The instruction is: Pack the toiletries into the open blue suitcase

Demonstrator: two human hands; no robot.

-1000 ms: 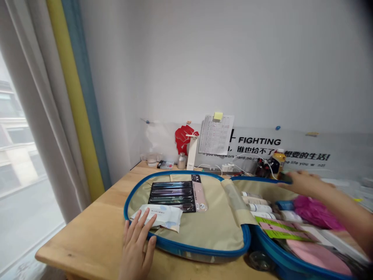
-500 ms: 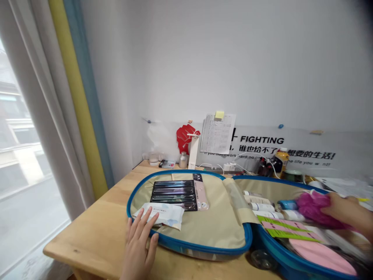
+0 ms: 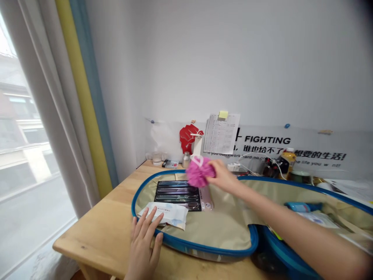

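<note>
A magenta mesh bath puff (image 3: 200, 172) with a white loop is gripped by my right hand (image 3: 220, 177), held over the far side of the open case's left half (image 3: 221, 229). Fingers spread, my left hand (image 3: 145, 239) rests at the case's near left rim, its fingertips on a white wipes packet (image 3: 171, 215). Behind the packet lies a pack of toothbrushes (image 3: 176, 194) in a black tray, its far right corner partly hidden by the puff. My right forearm covers much of the case's right half (image 3: 305, 186), where a blue tube (image 3: 298, 207) shows.
The case stands on a wooden table (image 3: 96, 225). Along the wall are a small glass jar (image 3: 185, 159), a power strip (image 3: 234, 167) with white cables and a yellow-labelled bottle (image 3: 288, 161). A curtain (image 3: 52, 97) and window are at the left.
My right hand has carried the bath puff leftward from the case's right half to above the left half. My left hand stays on the wipes packet. The view has shifted slightly.
</note>
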